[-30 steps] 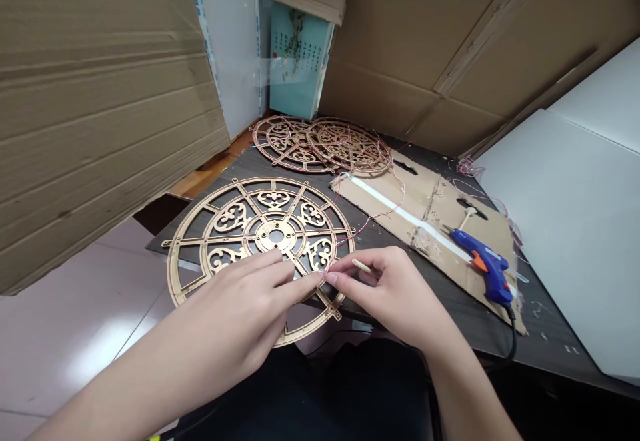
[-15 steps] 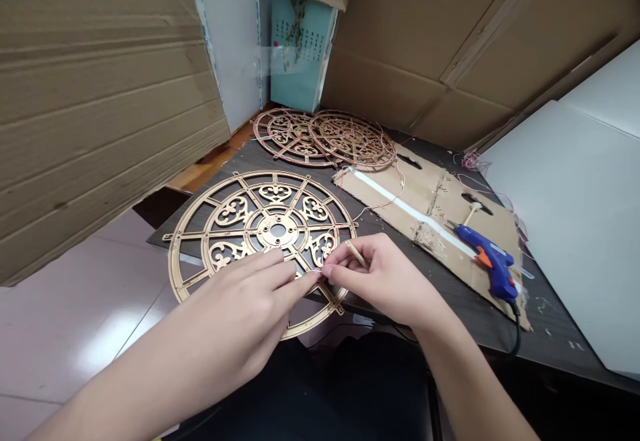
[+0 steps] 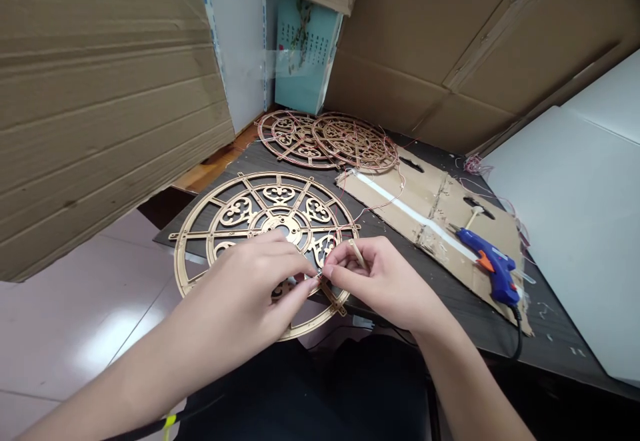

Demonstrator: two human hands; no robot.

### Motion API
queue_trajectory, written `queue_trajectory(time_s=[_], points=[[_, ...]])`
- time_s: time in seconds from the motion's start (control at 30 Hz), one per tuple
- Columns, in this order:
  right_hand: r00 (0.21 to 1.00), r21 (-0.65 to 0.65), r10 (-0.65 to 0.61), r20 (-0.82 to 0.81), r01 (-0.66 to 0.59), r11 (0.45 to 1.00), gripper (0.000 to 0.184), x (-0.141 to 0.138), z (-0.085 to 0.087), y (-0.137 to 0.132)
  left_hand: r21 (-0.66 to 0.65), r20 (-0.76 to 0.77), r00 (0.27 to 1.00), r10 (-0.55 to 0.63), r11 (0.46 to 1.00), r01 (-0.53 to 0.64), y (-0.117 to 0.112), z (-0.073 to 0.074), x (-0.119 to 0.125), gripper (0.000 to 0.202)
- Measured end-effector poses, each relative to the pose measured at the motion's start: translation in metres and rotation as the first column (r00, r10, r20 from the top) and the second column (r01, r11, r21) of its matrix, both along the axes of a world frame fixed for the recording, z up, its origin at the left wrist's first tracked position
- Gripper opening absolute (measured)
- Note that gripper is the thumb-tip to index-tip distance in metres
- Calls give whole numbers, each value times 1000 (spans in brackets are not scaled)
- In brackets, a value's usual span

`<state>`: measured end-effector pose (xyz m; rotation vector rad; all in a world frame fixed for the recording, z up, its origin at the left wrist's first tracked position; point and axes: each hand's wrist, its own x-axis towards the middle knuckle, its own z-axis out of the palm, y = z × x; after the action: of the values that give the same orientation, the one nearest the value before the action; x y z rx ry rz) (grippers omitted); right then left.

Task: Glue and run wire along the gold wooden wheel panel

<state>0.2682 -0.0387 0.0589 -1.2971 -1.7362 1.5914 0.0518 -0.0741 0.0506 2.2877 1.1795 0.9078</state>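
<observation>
A round gold fretwork disc (image 3: pixel 240 178) with scrolls between its spokes lies flat at the table's near edge, partly overhanging it. Over its lower part is my left hand (image 3: pixel 265 284), thumb and index fingertip closed on a tiny piece of thin wire. My right hand (image 3: pixel 385 278) meets it there, thumb and forefinger pinching the same spot at the disc's right side. A short pale wooden stick (image 3: pixel 357 253) is tucked in the curled fingers of that hand. Thin red wire (image 3: pixel 367 210) runs from near the fingertips toward the back. The fingers partly hide the wire's end.
Two similar discs (image 3: pixel 350 141) with red wires overlap at the back. On a cardboard sheet (image 3: pixel 400 208) at the right lies a blue glue gun (image 3: pixel 487 261), its cord going over the table edge. Cardboard walls (image 3: pixel 110 94) and a light blue box (image 3: pixel 305 54) stand behind.
My left thumb has come into view and now closes against the index finger, which was stretched out before. The right hand keeps its pinch and the stick. The view has shifted slightly.
</observation>
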Motion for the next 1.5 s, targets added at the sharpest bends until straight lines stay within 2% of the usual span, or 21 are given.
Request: queue_trajectory(time_s=[0.1, 0.33, 0.43, 0.53, 0.6, 0.73, 0.87, 0.97, 1.17, 1.3, 1.5], points=[[1000, 16, -18, 2, 18, 1000, 10, -2, 1, -1, -55, 34, 999, 22, 998, -20, 2, -1, 4, 17], [992, 7, -125, -15, 126, 992, 6, -4, 0, -5, -59, 82, 995, 54, 997, -49, 9, -2, 8, 19], [988, 10, -155, 9, 155, 988, 7, -6, 0, -6, -134, 68, 998, 17, 991, -8, 13, 0, 6, 14], [987, 9, -161, -2, 161, 987, 8, -8, 0, -5, -264, 107, 994, -36, 962, 63, 19, 4, 1, 6], [987, 15, -162, -5, 162, 987, 8, -8, 1, -5, -318, 139, 989, -51, 944, 93, 24, 6, -4, 8], [986, 20, -164, 17, 163, 986, 8, -9, 1, -6, -327, 139, 986, -89, 936, 130, 30, 10, -10, 8], [984, 31, -166, 69, 164, 986, 10, -8, 0, -6, -360, 61, 990, -125, 923, 139, 29, 13, -15, 10], [980, 27, -156, 122, 153, 988, 12, -7, -2, -5, -315, 24, 988, -154, 936, 153, 27, 13, -18, 15], [967, -24, -69, 244, 77, 997, 17, -2, -2, -4, -94, -118, 973, -200, 977, 189, 20, 1, -17, 21], [958, -45, -41, 284, 56, 997, 17, -3, 2, -4, -42, -161, 965, -208, 978, 204, 17, -3, -15, 29], [962, -70, 10, 271, 9, 997, 15, -4, 8, -3, 6, -170, 966, -194, 980, 198, 13, 1, -13, 29]])
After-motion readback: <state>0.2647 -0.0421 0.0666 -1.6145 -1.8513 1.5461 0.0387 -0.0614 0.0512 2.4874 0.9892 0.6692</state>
